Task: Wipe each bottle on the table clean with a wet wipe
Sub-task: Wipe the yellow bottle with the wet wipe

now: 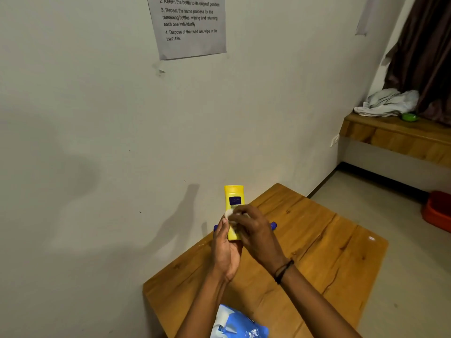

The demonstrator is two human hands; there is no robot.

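Observation:
A yellow bottle (pixel 233 198) with a dark blue label is held upright above the wooden table (pixel 324 247). My left hand (pixel 225 250) grips its lower part from the left. My right hand (pixel 256 230) presses a white wet wipe (pixel 229 213) against the bottle's middle. Blue parts of other bottles show behind my hands, one on the left (pixel 215 227) and one on the right (pixel 273 225); most of them is hidden.
A blue and white wet wipe pack (pixel 238 323) lies at the table's near edge. The table stands against a white wall with a printed instruction sheet (pixel 190 25). A wooden shelf (pixel 400 135) with white cloth and an orange bin (pixel 438 211) are at the right.

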